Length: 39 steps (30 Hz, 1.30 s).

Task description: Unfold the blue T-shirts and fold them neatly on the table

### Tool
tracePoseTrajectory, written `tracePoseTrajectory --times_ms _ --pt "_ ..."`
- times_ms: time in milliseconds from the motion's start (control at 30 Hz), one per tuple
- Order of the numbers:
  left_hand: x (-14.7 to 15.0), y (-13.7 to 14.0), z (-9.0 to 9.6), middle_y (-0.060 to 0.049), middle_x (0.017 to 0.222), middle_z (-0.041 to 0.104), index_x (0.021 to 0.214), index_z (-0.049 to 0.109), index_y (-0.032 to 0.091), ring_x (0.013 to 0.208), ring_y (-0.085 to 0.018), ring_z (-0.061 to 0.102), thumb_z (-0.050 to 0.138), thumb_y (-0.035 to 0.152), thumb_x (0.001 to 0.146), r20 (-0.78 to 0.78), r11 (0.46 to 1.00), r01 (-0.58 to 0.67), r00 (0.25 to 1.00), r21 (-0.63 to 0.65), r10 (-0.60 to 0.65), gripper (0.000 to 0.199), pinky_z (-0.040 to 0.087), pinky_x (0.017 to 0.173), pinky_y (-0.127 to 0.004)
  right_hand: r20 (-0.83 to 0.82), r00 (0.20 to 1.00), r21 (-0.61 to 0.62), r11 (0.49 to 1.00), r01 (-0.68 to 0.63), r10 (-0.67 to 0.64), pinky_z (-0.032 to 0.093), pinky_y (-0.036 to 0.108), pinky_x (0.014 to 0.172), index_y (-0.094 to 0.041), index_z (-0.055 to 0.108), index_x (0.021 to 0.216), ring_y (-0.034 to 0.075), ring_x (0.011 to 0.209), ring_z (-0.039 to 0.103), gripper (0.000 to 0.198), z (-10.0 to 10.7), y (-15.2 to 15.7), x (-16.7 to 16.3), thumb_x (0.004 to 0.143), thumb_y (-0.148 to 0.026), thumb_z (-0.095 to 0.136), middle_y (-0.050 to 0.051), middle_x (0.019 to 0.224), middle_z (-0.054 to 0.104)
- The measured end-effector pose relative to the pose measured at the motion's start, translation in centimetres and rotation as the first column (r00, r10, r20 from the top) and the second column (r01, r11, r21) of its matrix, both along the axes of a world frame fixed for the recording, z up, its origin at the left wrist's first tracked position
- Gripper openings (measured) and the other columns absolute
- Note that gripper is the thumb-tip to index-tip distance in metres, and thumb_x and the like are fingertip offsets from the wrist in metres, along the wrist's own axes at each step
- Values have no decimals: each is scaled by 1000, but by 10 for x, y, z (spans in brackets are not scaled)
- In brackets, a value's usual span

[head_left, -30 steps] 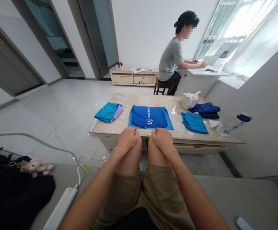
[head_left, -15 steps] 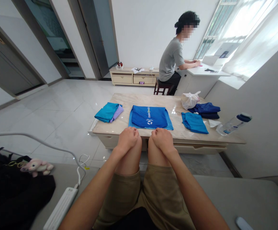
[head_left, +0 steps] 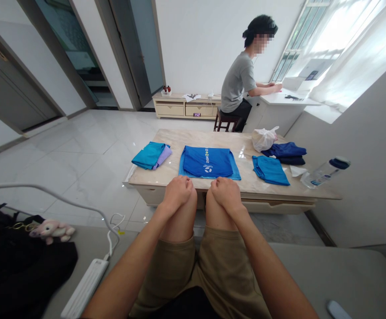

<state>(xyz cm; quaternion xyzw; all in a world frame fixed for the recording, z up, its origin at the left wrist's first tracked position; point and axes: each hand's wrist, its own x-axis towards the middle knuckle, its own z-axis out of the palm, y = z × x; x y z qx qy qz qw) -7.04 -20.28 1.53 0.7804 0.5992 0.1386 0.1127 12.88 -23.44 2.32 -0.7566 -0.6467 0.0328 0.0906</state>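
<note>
My left hand [head_left: 178, 191] rests on my left knee, its fingers draped over the kneecap with nothing held. On the other knee lies my right hand [head_left: 226, 192] in the same way, open and laid over it, fingertips partly out of sight. Just beyond both hands, a folded dark blue garment [head_left: 193, 161] with white and yellow print lies on a lighter blue folded cloth [head_left: 236, 172] on the marble-topped table [head_left: 176, 138]. A folded teal cloth [head_left: 149, 154] overlaps a lilac cloth [head_left: 162, 157] to the left. Another folded blue cloth [head_left: 270, 170] is to the right.
Farther right are a white plastic bag [head_left: 262, 139], dark blue folded clothes [head_left: 287, 150] and a clear water bottle [head_left: 325, 173]. A person in grey [head_left: 239, 82] sits at a white desk [head_left: 289, 99]. Beside me lie a power strip [head_left: 85, 288] and a pink plush toy [head_left: 53, 231].
Both of my hands stay on my knees and the cloths have not moved. The seated person's hands shift slightly at the desk.
</note>
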Motion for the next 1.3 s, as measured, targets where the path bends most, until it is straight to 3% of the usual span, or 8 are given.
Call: tracePoseTrajectory --times_ms 767,867,933,1000,1067,1167,1300 --pt "0 -3 6 -14 125 81 117 80 17 120 -29 75 45 26 113 -22 1000 2 1000 -12 -2 37 53 103 -35 -8 1000 -1 1000 -23 23 51 32 94 -11 87 106 30 108 78 44 -7 4 11 111 -28 47 21 115 84" --pt "3 -6 14 -15 124 81 115 79 15 119 -29 74 45 28 115 -93 999 32 995 -30 -35 36 53 99 -36 -83 990 -106 986 -125 117 53 31 92 -15 87 95 31 108 78 41 1 24 42 110 -33 54 19 110 85" --pt "5 -8 18 -16 122 80 113 78 15 118 -30 74 45 29 115 -139 998 54 989 -36 -58 36 54 97 -37 -235 965 -218 961 -168 116 54 29 89 -15 86 93 29 105 79 40 11 48 75 110 -36 57 16 102 86" --pt "8 -9 18 -16 121 81 109 78 16 116 -30 74 45 26 115 -137 998 63 988 -20 -65 35 53 97 -37 -411 911 -330 936 -121 -27 57 28 85 -12 84 101 26 99 81 37 21 76 109 111 -35 57 15 100 86" --pt "10 -9 13 -14 117 81 103 78 18 115 -29 74 45 24 114 -82 998 60 995 10 -59 35 53 99 -38 -482 863 -405 912 -64 -154 59 28 81 -10 81 106 25 95 82 33 30 104 136 111 -34 57 15 99 85" --pt "9 -8 1 -13 116 81 101 78 19 115 -29 73 47 23 112 36 996 59 997 63 -61 32 54 104 -40 -463 857 -434 901 4 -227 62 30 81 -10 77 106 24 88 83 25 30 142 155 108 -30 63 15 96 85" --pt "2 -7 -10 -12 122 81 113 78 18 119 -30 72 48 23 111 138 990 89 985 112 -104 30 53 112 -44 -360 888 -420 899 121 -287 66 35 81 -9 76 103 27 86 83 19 1 178 151 103 -25 66 17 92 83"
